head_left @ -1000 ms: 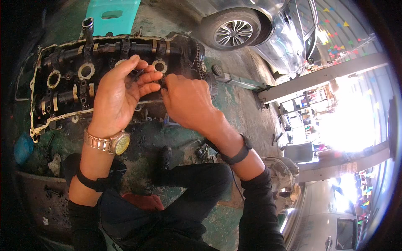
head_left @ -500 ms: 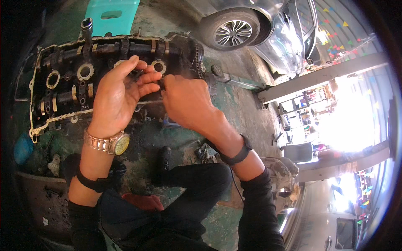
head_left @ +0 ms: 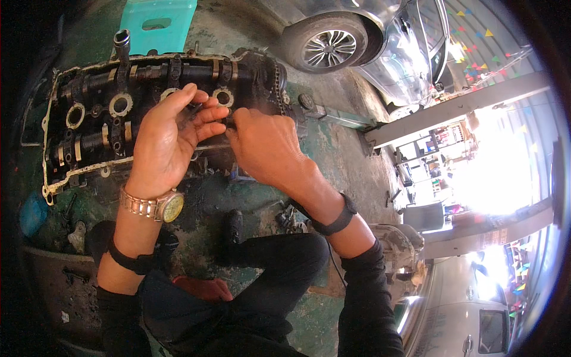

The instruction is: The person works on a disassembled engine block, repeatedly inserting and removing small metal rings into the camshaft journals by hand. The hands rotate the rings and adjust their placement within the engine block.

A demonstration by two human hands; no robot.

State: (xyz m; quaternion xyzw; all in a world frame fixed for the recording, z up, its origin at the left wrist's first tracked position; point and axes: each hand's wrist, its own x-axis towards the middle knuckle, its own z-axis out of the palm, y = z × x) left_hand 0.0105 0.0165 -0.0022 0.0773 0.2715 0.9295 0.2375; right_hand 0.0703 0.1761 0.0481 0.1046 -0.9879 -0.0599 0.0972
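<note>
My left hand (head_left: 169, 134), palm up, is over a black engine cylinder head (head_left: 89, 86) with camshafts and ringed holes. Its fingers are loosely curled and apart; a dark shape shows between them, and I cannot tell if it is touched. My right hand (head_left: 262, 146), back upward, is closed just right of the left fingertips, around something I cannot make out. A chain (head_left: 278, 86) runs down the engine's right end. An upright socket-like metal piece (head_left: 122, 38) stands at the back edge.
A turquoise plastic stool (head_left: 156, 12) is behind the engine. A car wheel (head_left: 330, 49) and lift arm (head_left: 452, 107) are to the right. A metal housing (head_left: 401, 241), small parts (head_left: 291, 220) and a blue object (head_left: 34, 214) lie around my legs.
Both hands keep much the same pose, their fingertips slightly lower in the picture. The engine also appears a little lower, as the view has shifted slightly.
</note>
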